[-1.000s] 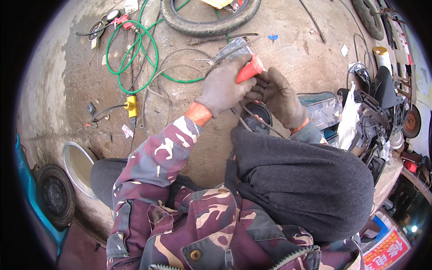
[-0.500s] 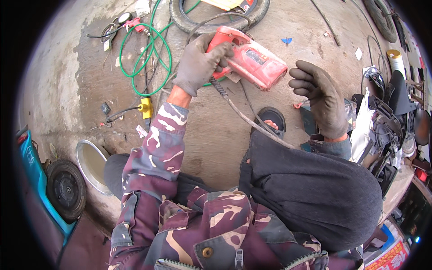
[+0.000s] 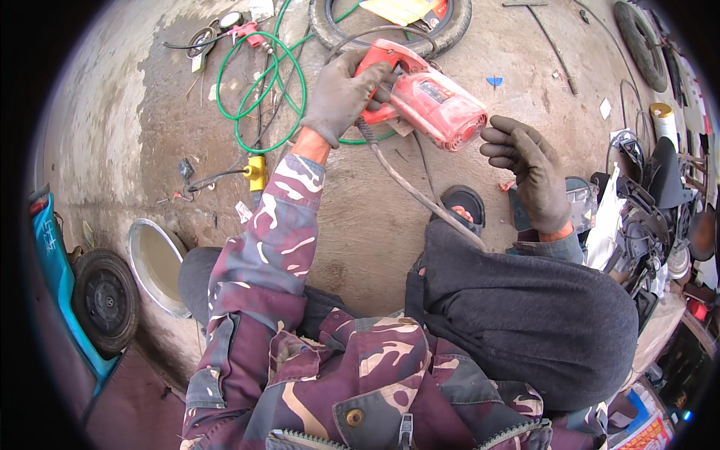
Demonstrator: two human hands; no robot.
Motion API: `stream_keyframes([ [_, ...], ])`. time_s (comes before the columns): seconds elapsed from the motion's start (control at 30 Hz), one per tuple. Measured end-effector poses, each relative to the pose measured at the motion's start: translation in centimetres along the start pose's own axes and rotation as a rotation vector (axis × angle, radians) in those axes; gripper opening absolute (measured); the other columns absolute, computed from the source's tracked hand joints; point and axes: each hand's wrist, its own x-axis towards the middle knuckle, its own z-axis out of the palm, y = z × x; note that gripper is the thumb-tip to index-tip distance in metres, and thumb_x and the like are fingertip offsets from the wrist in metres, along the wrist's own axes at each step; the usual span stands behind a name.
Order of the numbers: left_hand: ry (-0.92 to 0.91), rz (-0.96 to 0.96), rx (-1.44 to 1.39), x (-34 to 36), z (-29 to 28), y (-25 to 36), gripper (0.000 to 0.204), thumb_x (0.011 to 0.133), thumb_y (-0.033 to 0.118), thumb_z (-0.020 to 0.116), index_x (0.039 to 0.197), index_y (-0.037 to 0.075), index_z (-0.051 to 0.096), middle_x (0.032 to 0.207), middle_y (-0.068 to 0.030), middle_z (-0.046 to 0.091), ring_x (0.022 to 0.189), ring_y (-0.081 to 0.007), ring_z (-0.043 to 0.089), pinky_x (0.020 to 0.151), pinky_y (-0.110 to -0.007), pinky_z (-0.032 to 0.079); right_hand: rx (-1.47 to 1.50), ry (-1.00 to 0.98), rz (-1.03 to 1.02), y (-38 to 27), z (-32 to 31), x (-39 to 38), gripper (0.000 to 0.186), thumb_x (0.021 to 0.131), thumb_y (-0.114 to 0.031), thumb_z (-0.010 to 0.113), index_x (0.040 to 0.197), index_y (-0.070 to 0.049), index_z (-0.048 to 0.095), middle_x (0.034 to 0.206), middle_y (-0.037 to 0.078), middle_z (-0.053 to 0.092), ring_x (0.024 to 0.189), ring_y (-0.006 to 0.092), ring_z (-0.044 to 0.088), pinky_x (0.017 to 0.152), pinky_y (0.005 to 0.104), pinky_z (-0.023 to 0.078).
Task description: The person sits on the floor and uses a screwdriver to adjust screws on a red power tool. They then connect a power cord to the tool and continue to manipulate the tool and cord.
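My left hand [image 3: 334,101], in a grey work glove, is wrapped round the handle of a dusty red corded power tool [image 3: 442,109]. The tool hangs above the concrete floor with its rounded, vented motor end toward the right; its exact kind I cannot make out. A thick grey cord [image 3: 405,176] leaves the handle and runs down to my right knee. Just right of the vented end is my right hand [image 3: 534,172], also gloved. Its fingers are loosely bent and apart, with nothing visible in them.
Beyond the tool lies a tyre [image 3: 321,30] with a yellow packet [image 3: 405,9] inside. A green hose [image 3: 220,94] coils at left, near a yellow connector [image 3: 256,174]. A basin [image 3: 135,262] and small wheel [image 3: 105,300] stand lower left. Dark vehicle parts [image 3: 637,217] crowd the right.
The view has shifted a little, so the floor things appear farther right. The gap between the tool's vented end and my right hand has narrowed. My left hand keeps its grip.
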Motion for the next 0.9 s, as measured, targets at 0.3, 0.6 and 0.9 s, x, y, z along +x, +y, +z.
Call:
stream_keyframes([
  [0.3, 0.006, -0.003, 0.001, 0.6, -1.1, -1.2, 0.035, 0.104, 0.024, 0.063, 0.126, -0.004, 0.063, 0.099, -0.0094, 0.077, 0.073, -0.0136, 0.070, 0.063, -0.028, 0.058, 0.001, -0.025, -0.008, -0.2, 0.6, -0.1, 0.043, 0.112, -0.028, 0.049, 0.137, 0.005, 0.061, 0.121, 0.015, 0.074, 0.104, 0.0182, 0.071, 0.091, 0.0301, 0.055],
  [0.6, -0.012, -0.013, -0.048, 0.2, -1.3, -1.0, 0.036, 0.105, 0.025, 0.064, 0.128, -0.003, 0.062, 0.104, -0.0107, 0.077, 0.077, -0.0137, 0.070, 0.066, -0.028, 0.057, -0.021, -0.077, -0.014, -0.3, 0.8, 0.2, 0.047, 0.113, -0.030, 0.044, 0.140, 0.006, 0.057, 0.123, 0.017, 0.072, 0.106, 0.0201, 0.071, 0.092, 0.0316, 0.056],
  [0.9, 0.014, 0.001, -0.026, 0.0, -1.2, -0.8, 0.037, 0.105, 0.023, 0.065, 0.130, -0.004, 0.061, 0.103, -0.0116, 0.077, 0.078, -0.0144, 0.071, 0.064, -0.027, 0.057, -0.018, -0.062, -0.012, -0.1, 0.7, -0.1, 0.044, 0.113, -0.027, 0.046, 0.139, 0.006, 0.059, 0.122, 0.016, 0.073, 0.104, 0.0195, 0.071, 0.091, 0.0307, 0.056],
])
